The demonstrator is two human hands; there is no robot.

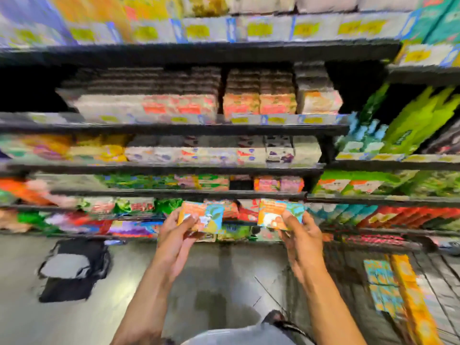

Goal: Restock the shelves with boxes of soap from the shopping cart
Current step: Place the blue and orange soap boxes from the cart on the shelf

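The person faces the shelves (174,129) with a soap box in each hand, both boxes raised in the air in front of the lower rows. The left box (204,215) is small and flat, orange on one side and teal on the other, with a white patch near the middle. Its print is too smeared to read. The right box (278,212) shows the same colours. The left hand (174,232) grips its box from below, thumb across the front and fingers curled behind. The right hand (302,235) holds its box the same way. The two boxes sit side by side at about the same height, apart from each other.

Right behind them the rows are crammed with red, green and orange packs (139,206), so there is little free space at that level. One row up, a dark gap (241,185) shows between green packs and orange ones. Higher rows carry pale stacked packs, with yellow price tags (179,119) along the rails.

At the lower right, the wire cart (348,270) holds more teal and orange boxes (380,272). A black and grey bag (74,267) lies on the grey floor (224,270) to the left, well apart from the hands.
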